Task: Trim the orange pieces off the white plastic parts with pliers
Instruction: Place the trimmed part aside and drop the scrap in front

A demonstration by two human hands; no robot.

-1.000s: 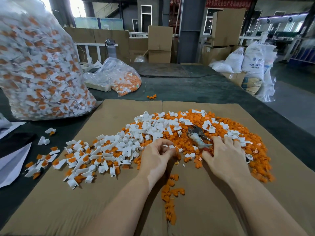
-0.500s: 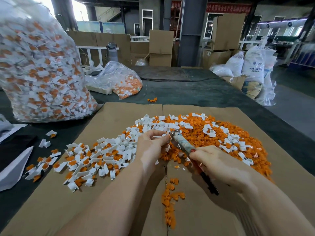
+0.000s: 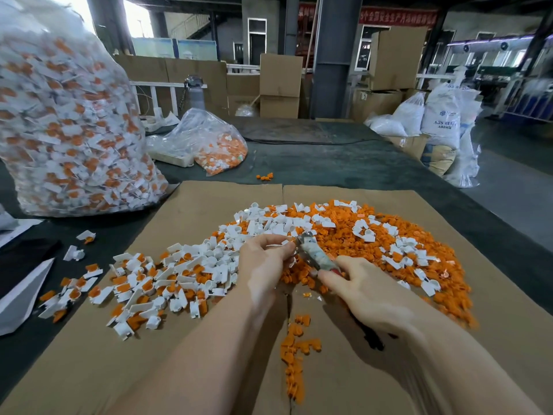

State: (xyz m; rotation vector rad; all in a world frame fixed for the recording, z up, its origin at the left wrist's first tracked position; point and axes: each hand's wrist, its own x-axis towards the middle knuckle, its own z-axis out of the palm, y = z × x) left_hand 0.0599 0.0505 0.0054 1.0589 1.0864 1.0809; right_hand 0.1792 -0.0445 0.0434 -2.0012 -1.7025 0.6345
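Note:
My right hand grips the handles of the pliers, whose jaws point up and left toward my left hand. My left hand pinches a small white plastic part right at the jaws; the part is mostly hidden by my fingers. A spread of white parts with orange pieces lies to the left on the cardboard sheet. A heap of cut orange pieces, mixed with white parts, lies behind and to the right of my hands.
A big clear bag of untrimmed parts stands at the left. A smaller bag lies behind on the dark table. A trail of orange bits runs along the cardboard seam. White sacks and boxes stand at the right.
My right hand picked the pliers up off the orange heap and brought them to my left hand, which lifted a white part from the pile up to the jaws.

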